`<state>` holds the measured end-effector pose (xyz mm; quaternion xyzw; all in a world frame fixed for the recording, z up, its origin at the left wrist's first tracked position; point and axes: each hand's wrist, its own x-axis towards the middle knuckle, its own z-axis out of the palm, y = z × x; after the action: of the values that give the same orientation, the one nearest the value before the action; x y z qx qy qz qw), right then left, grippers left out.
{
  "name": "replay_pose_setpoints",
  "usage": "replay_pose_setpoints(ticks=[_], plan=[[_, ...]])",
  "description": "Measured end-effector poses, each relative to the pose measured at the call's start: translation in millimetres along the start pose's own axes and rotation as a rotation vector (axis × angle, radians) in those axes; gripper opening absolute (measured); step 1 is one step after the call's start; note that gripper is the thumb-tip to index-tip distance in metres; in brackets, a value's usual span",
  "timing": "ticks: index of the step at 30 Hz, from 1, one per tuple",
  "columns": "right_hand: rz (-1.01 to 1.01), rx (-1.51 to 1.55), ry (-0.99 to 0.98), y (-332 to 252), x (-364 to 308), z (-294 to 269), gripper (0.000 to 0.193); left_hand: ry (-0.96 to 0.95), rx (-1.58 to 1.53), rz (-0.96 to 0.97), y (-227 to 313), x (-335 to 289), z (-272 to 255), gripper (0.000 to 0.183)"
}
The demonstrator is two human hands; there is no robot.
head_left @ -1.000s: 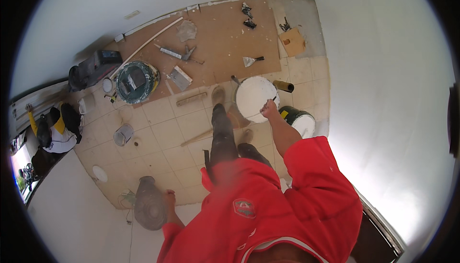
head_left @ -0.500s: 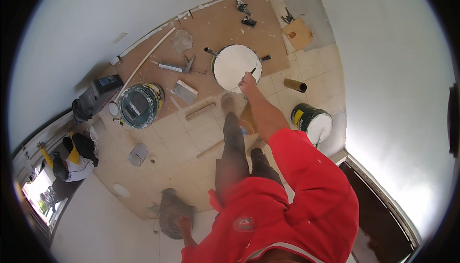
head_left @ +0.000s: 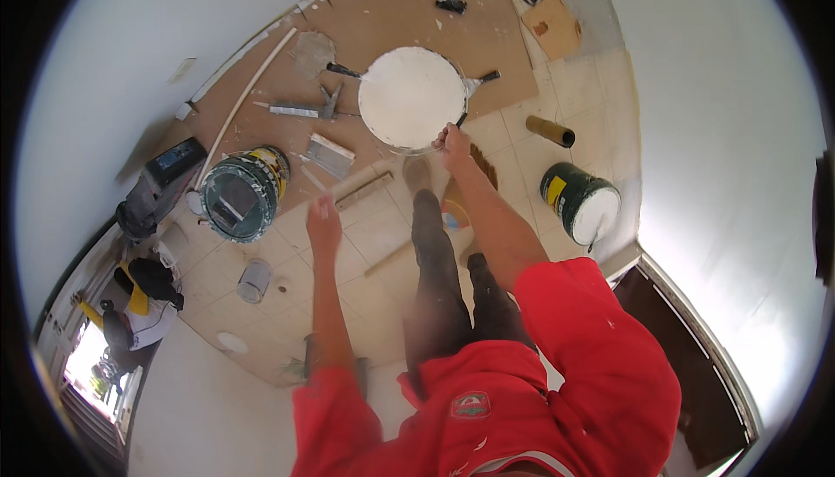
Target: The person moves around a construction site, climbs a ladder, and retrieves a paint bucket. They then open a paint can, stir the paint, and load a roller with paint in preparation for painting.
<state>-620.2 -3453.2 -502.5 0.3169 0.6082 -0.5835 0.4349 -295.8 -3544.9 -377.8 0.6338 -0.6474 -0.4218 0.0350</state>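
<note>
watching remotely, clock taken from the middle of my view: my right hand [head_left: 452, 142] is just past 12, fingers curled tight in a fist at the near edge of the round white-topped bucket [head_left: 410, 99], a short dark piece showing beyond the knuckles; exactly what's in the grip, i can't tell. bucket sits at 12, over the brown sheet [head_left: 500, 51]; can't tell whether its base is resting or raised. dark handle [head_left: 345, 70] juts from its 10 o'clock rim, and a scraper [head_left: 484, 79] shows at its 2 to 3 o'clock side. my left hand [head_left: 324, 223] is at 9, blurred, over the floor tiles, nothing visible in it; can't tell if its fingers are spread or pressed together. near that hand: flat trowel [head_left: 330, 156] at 10, wooden strip [head_left: 365, 190] also at 10 but closer in, lidded tub [head_left: 246, 194] at 9, farther out. caulking gun [head_left: 304, 111] between 10 and 11. brown tube [head_left: 550, 131] at 2, dark green bucket with a white top [head_left: 581, 203] at 3, cardboard piece [head_left: 552, 27] at 1. clear container [head_left: 254, 280] at 8, co-worker [head_left: 148, 307] well apart beyond it, between 8 and 9.
</note>
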Motion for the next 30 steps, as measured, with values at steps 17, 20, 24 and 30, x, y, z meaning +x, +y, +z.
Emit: replay_pose_setpoints(ticks=[17,20,24,30], plan=[[-0.370,-1.279,0.016,39,82,-208,0.023,0.014,0.121,0.347,89,285,91,0.038],[-0.396,-1.263,0.157,3,40,-239,0.024,-0.026,0.096,0.422,91,255,93,0.035],[-0.166,-1.116,0.267,-19,-2,-283,0.028,0.073,0.205,0.586,98,229,112,0.034],[0.050,-0.968,0.226,-29,-31,-279,0.027,0.130,0.335,0.455,98,251,124,0.033]])
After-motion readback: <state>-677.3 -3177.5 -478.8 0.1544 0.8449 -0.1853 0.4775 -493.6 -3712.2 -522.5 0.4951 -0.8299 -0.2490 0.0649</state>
